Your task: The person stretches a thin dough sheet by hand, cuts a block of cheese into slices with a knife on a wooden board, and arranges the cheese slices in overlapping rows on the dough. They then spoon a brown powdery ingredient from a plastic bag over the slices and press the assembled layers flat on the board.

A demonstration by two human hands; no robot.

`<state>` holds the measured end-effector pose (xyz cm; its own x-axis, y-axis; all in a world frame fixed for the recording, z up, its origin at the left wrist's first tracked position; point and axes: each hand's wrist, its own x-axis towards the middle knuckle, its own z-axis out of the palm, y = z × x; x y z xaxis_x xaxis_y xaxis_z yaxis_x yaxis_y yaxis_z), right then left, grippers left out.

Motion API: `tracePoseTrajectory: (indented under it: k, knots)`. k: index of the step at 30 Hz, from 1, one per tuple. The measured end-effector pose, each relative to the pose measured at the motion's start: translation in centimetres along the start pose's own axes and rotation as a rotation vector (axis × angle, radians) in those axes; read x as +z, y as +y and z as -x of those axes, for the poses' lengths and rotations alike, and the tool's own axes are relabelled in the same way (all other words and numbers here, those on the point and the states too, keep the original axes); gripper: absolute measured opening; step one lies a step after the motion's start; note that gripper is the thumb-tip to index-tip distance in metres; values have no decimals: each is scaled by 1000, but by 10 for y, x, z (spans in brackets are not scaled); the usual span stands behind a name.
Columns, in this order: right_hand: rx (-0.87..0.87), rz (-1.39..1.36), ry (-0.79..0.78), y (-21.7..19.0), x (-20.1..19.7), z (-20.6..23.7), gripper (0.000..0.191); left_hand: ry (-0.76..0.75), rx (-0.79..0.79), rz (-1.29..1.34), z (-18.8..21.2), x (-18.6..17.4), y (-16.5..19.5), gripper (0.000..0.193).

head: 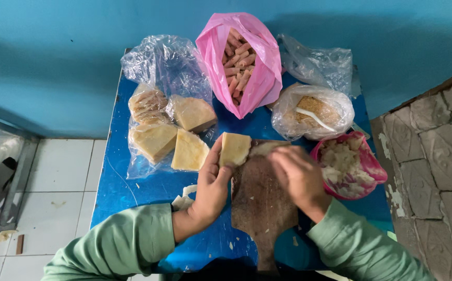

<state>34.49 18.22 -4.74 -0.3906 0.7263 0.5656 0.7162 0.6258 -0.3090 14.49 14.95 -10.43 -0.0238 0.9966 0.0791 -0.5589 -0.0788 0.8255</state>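
Observation:
My left hand (211,186) grips a pale yellow wedge-shaped block (234,149) at the far end of a dark wooden cutting board (259,205). My right hand (299,177) rests fingers-down on the board just right of the block, touching a pale piece (264,149) under its fingertips. Both sleeves are light green. What lies under the right palm is hidden.
On the small blue table (127,182): a clear bag with similar yellow wedges (166,138), a pink bag of small sausages (240,65), a clear bag of brownish crumbs (314,112), a pink bowl of chopped white pieces (346,165). Blue wall behind, white tiles left, stone paving right.

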Motion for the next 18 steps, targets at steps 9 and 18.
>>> tracePoseTrajectory:
  k: [9,18]
  knots:
    - [-150,-8,-92,-15,6,3,15,-105,44,-4,3,4,15,81]
    - [-134,-117,-124,-22,-13,-5,17,-82,-243,5,0,-10,4,82]
